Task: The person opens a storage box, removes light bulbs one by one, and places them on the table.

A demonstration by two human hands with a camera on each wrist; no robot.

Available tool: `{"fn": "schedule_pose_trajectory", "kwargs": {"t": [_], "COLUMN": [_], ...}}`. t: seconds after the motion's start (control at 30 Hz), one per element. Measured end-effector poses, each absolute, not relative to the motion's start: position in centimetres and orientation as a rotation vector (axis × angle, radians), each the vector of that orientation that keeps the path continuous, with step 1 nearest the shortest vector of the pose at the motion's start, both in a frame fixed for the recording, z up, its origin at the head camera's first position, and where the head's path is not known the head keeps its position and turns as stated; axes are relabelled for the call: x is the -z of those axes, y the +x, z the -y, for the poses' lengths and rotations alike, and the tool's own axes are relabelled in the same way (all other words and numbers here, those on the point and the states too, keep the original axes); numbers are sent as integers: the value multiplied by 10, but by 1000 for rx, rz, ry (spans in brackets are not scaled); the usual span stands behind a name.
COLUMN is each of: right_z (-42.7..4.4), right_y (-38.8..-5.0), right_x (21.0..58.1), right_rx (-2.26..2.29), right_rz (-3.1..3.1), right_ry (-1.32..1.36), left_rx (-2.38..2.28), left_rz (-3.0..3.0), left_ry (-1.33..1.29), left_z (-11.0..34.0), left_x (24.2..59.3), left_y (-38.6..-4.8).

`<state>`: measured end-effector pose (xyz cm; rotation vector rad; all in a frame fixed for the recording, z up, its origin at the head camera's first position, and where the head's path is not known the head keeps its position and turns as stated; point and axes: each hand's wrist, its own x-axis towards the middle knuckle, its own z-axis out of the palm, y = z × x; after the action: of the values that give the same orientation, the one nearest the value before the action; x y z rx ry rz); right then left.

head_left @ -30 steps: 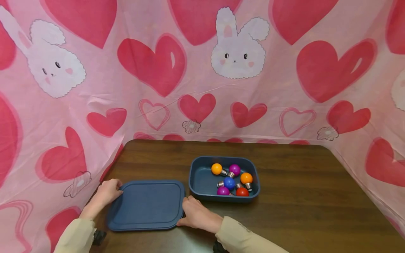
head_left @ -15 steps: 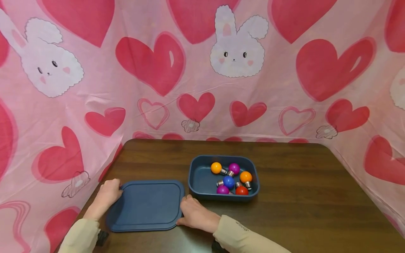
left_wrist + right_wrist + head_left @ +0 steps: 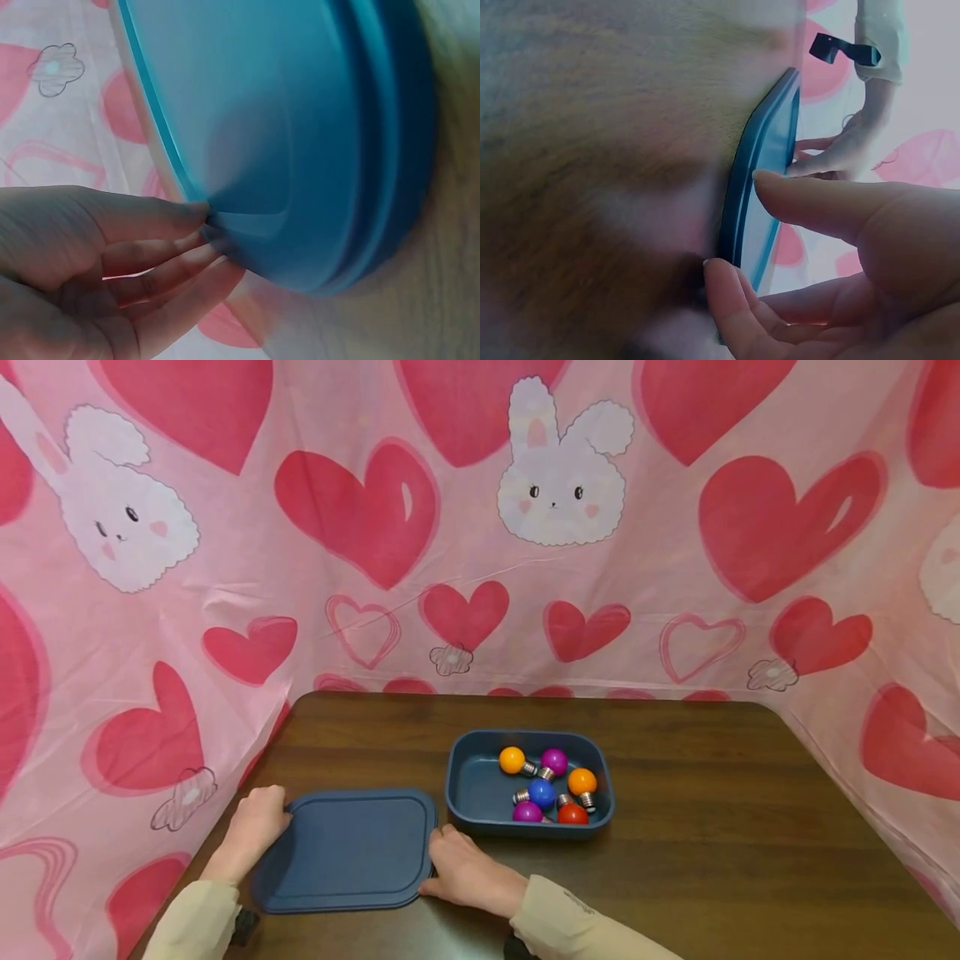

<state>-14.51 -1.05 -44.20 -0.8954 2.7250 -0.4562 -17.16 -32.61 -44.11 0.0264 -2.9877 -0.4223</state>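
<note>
A dark blue rectangular lid point(image 3: 352, 850) with rounded corners lies at the left of the table. My left hand point(image 3: 255, 827) pinches its left edge; in the left wrist view the thumb and fingers of that hand point(image 3: 127, 262) meet at the rim of the lid point(image 3: 322, 150). At the lid's right edge is my right hand point(image 3: 472, 870). The right wrist view shows this hand point(image 3: 840, 255) with thumb and fingers on either side of the edge of the lid point(image 3: 754, 165). Some fingertips are hidden in the head view.
Right of the lid stands a dark blue open box point(image 3: 468, 781) holding several coloured bulbs: orange, purple, blue point(image 3: 542, 793) and red point(image 3: 573, 814). The brown wooden table point(image 3: 712, 827) is bordered by a pink cloth point(image 3: 465, 552) with hearts and rabbits behind and at the sides.
My left hand has shifted slightly to the right since the earliest frame. Both hands stay at the lid's edges; the lid and box look nearly unmoved.
</note>
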Motion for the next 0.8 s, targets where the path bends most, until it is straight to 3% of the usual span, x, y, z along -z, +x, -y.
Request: {"fn": "schedule_pose_trajectory", "kwargs": {"t": [0.3, 0.5, 0.8], "right_z": [-4, -18, -45], "right_y": [-141, -142, -150], "right_x": [437, 426, 408], "right_rx": [659, 804, 1017], "right_rz": [-2703, -2702, -2676], "right_ry": [-957, -1068, -1010], "left_rx": [448, 574, 770], "left_rz": [2864, 2748, 2634], "left_ry": [-50, -210, -427], "left_z": [313, 286, 238], "left_x": [436, 428, 420], "left_y": [-178, -183, -189]}}
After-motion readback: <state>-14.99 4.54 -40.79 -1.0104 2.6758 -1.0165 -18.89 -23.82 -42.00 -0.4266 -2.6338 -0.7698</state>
